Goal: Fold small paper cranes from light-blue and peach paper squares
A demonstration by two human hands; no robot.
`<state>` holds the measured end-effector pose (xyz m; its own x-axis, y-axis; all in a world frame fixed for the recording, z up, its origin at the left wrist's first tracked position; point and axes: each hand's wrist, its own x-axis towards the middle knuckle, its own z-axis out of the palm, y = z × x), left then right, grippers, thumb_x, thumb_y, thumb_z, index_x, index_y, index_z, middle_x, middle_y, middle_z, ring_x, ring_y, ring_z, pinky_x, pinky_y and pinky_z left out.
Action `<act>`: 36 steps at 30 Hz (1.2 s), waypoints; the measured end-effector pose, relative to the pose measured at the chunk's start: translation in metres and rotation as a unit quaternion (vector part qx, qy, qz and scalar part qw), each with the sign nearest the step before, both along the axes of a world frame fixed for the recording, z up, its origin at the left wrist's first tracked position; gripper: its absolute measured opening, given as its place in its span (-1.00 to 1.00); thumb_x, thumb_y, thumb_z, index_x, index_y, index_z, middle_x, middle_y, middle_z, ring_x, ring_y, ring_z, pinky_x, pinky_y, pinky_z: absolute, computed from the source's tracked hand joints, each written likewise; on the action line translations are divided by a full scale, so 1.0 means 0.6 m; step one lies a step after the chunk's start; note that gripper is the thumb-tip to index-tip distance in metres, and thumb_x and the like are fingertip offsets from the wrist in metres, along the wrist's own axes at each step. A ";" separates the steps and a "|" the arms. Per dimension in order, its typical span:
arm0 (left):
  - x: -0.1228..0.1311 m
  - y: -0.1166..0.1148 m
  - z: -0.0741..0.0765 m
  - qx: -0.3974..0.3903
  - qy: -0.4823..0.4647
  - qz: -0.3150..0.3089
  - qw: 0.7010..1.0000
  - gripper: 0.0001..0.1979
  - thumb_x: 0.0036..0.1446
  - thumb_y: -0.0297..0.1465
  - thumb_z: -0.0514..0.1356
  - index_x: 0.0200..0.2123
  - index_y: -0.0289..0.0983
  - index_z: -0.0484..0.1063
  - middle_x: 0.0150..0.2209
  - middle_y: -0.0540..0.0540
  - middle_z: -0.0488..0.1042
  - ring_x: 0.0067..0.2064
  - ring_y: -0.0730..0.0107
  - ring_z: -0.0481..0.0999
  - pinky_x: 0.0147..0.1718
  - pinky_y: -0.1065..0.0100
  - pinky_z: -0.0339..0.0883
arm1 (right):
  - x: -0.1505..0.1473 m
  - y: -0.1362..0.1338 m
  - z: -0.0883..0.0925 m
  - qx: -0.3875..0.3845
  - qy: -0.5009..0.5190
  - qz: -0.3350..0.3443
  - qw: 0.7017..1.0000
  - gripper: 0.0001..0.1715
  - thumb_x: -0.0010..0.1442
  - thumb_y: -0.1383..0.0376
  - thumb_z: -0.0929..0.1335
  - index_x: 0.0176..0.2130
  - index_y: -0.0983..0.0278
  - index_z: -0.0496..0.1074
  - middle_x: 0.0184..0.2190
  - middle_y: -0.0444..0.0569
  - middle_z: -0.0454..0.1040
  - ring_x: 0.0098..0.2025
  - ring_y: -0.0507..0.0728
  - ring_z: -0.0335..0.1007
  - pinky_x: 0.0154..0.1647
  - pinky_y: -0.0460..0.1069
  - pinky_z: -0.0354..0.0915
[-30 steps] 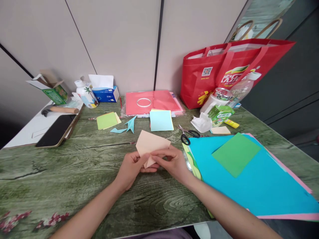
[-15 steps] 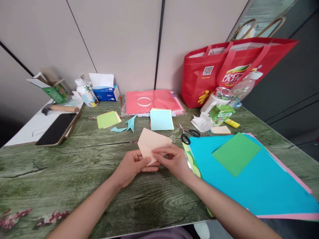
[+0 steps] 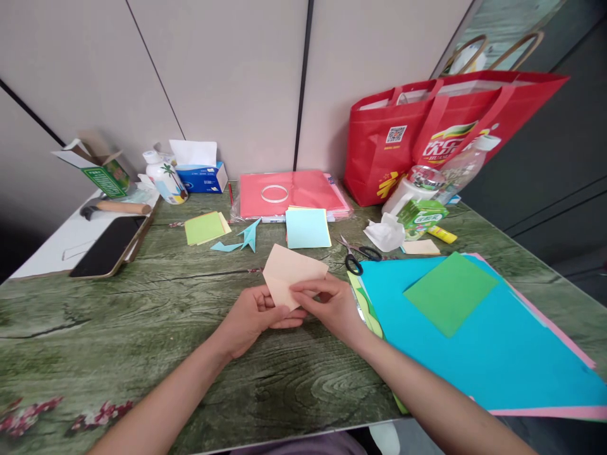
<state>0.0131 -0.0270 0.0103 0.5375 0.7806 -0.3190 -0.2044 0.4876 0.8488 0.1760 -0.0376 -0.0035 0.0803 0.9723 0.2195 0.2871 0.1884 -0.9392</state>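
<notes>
A pale peach sheet of paper (image 3: 291, 268) with a folded edge is held up over the table, near the middle of the view. My left hand (image 3: 256, 319) grips its lower left part, thumb in front and fingers behind. The thumb and fingers of my right hand (image 3: 329, 306) pinch its lower right part. Behind the paper lie a folded light blue paper piece (image 3: 249, 236) and a stack of light blue square sheets (image 3: 307, 228). Black-handled scissors (image 3: 358, 254) rest to the right of the paper.
Large blue sheets (image 3: 474, 360) with a green square (image 3: 450, 294) on top cover the right side. A red bag (image 3: 389, 139) stands behind. At the left are a phone (image 3: 109, 245), a hammer (image 3: 116, 206) and a tissue box (image 3: 202, 177).
The peach paper and both hands have shifted very slightly to the right. My left thumb sits slightly further along the paper's lower edge. The grip of both hands remains.
</notes>
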 end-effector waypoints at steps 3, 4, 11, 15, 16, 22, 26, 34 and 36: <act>0.002 0.001 0.004 -0.005 -0.008 0.008 1.000 -0.65 -0.14 -0.40 0.36 -0.22 -0.39 0.48 -0.27 -0.25 0.58 -0.22 0.11 0.56 -0.13 0.07 0.39 | 0.001 0.000 0.002 0.007 -0.008 0.004 1.000 -0.90 -0.09 0.36 0.42 -0.44 0.21 0.57 -0.53 -0.07 0.52 -0.47 0.07 0.40 -0.50 -0.08 0.33; 0.003 0.001 0.006 -0.008 -0.013 0.011 1.000 -0.68 -0.11 -0.38 0.34 -0.24 -0.39 0.49 -0.28 -0.24 0.58 -0.22 0.12 0.56 -0.13 0.07 0.39 | 0.001 0.000 0.003 0.009 -0.011 0.006 1.000 -0.89 -0.08 0.36 0.42 -0.44 0.22 0.57 -0.54 -0.06 0.52 -0.46 0.08 0.40 -0.49 -0.08 0.33; 0.004 0.000 0.003 -0.020 -0.025 0.018 0.999 -0.70 -0.05 -0.35 0.31 -0.23 -0.38 0.49 -0.27 -0.22 0.58 -0.23 0.15 0.56 -0.16 0.09 0.41 | 0.001 -0.001 0.005 0.001 -0.019 0.009 1.000 -0.90 -0.07 0.35 0.42 -0.43 0.24 0.57 -0.51 -0.04 0.53 -0.47 0.07 0.40 -0.51 -0.08 0.32; 0.006 -0.002 -0.007 0.001 -0.001 0.029 1.000 -0.65 -0.11 -0.39 0.34 -0.19 -0.37 0.48 -0.22 -0.22 0.57 -0.21 0.13 0.55 -0.17 0.11 0.42 | 0.001 -0.001 0.001 0.004 -0.009 0.021 1.000 -0.89 -0.07 0.38 0.42 -0.43 0.23 0.55 -0.46 -0.04 0.53 -0.39 0.10 0.42 -0.38 -0.03 0.36; 0.005 -0.002 -0.009 0.003 0.001 0.035 0.999 -0.65 -0.11 -0.38 0.34 -0.20 -0.37 0.49 -0.22 -0.23 0.57 -0.20 0.12 0.55 -0.16 0.11 0.42 | 0.002 -0.001 -0.001 0.006 0.006 0.025 1.000 -0.87 -0.07 0.37 0.42 -0.39 0.23 0.54 -0.41 -0.04 0.53 -0.34 0.12 0.43 -0.34 -0.02 0.37; 0.003 0.000 -0.006 0.012 0.007 0.093 0.996 -0.68 -0.11 -0.40 0.34 -0.23 -0.40 0.50 -0.23 -0.26 0.57 -0.23 0.14 0.57 -0.13 0.12 0.41 | 0.001 0.005 -0.004 -0.003 0.191 0.021 0.981 -0.53 -0.06 0.31 0.43 -0.12 0.19 0.27 -0.25 -0.04 0.48 -0.24 0.09 0.45 -0.25 -0.02 0.40; 0.003 0.000 -0.006 0.017 0.022 0.100 0.995 -0.68 -0.13 -0.39 0.35 -0.25 -0.40 0.51 -0.26 -0.25 0.58 -0.25 0.13 0.58 -0.15 0.12 0.42 | 0.000 0.010 -0.002 -0.058 0.236 0.012 0.970 -0.35 -0.16 0.27 0.48 -0.12 0.19 0.13 -0.35 -0.08 0.52 -0.32 0.11 0.48 -0.28 0.02 0.43; 0.007 0.000 -0.006 0.033 0.047 0.131 0.990 -0.72 -0.11 -0.31 0.33 -0.34 -0.40 0.54 -0.36 -0.17 0.60 -0.35 0.23 0.56 -0.26 0.17 0.47 | -0.002 0.008 -0.007 -0.106 0.214 0.044 0.970 -0.41 -0.18 0.32 0.46 -0.15 0.23 0.21 -0.30 -0.03 0.55 -0.26 0.14 0.50 -0.28 0.03 0.45; 0.008 0.000 -0.003 0.028 0.041 0.135 0.990 -0.72 -0.13 -0.30 0.34 -0.37 -0.39 0.55 -0.38 -0.16 0.59 -0.36 0.24 0.55 -0.29 0.18 0.47 | -0.004 0.007 -0.007 -0.103 0.209 0.044 0.972 -0.42 -0.17 0.31 0.46 -0.14 0.23 0.21 -0.30 -0.03 0.55 -0.26 0.14 0.50 -0.28 0.03 0.45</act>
<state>0.0177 -0.0268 0.0083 0.2818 0.9097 -0.3050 -0.2492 0.3764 0.8923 0.1739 -0.0331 -0.0080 0.0349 0.9993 -0.0139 -0.1358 -0.0090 -0.9907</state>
